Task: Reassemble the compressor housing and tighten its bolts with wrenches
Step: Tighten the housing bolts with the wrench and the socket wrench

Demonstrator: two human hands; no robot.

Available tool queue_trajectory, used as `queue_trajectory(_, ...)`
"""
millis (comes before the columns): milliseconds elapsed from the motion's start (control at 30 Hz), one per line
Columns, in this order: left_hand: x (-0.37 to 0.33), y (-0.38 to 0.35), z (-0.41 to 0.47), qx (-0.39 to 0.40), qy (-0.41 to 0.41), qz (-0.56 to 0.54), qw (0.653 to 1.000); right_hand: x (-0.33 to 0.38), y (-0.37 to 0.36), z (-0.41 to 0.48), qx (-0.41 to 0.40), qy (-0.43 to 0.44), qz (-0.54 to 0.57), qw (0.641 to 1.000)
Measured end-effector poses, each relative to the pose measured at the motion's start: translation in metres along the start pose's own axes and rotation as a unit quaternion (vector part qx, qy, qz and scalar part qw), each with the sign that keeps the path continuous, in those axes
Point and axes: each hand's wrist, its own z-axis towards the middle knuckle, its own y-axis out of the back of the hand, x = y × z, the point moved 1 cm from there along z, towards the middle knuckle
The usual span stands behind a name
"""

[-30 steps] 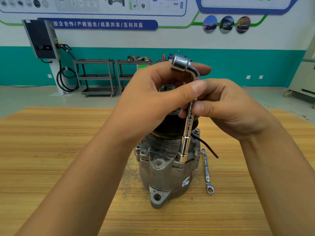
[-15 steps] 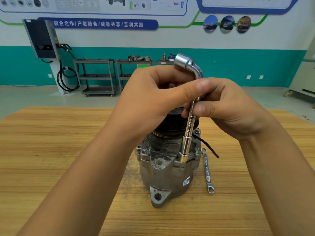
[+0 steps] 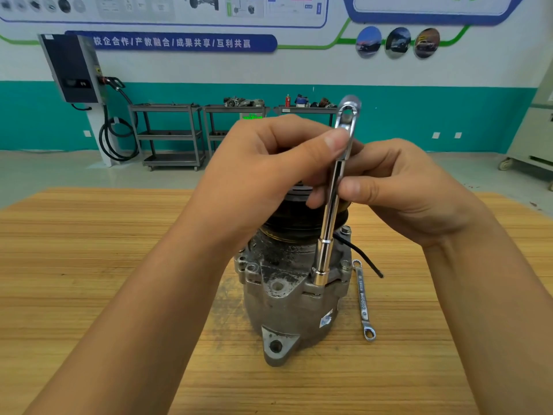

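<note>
Running a flange bolt down, I'd judge. The L-shaped socket wrench (image 3: pixel 329 220) stands near upright, its lower socket seated on the front-right corner of the compressor housing (image 3: pixel 284 307); the bolt head is hidden inside the socket. Left hand (image 3: pixel 263 172) pinches the shaft just under the bend, thumb and fingers curled on it. Right hand (image 3: pixel 410 193) pinches the shaft below that.

Best to hold the shaft in line with the bolt so the socket doesn't ride off, twirl until snug, then lever on the short arm.

Room around the housing:
- The pulley (image 3: pixel 287 218) is close behind the shaft.
- A second bolt (image 3: pixel 345 230) and a black cable (image 3: pixel 363 259) are on the housing's right.
- A ring spanner (image 3: pixel 363 298) lies flat just right of the housing, not touching it.
- The housing stands well in from the near edge of the table (image 3: pixel 89 265).
</note>
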Motion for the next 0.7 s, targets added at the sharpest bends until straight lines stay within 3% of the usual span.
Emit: queue_trajectory(700,-0.0022,-0.004,-0.0006,-0.065,-0.016,0.029,0.997,-0.0017,-0.0037,0.0023,-0.019,0.027,-0.002,0.999)
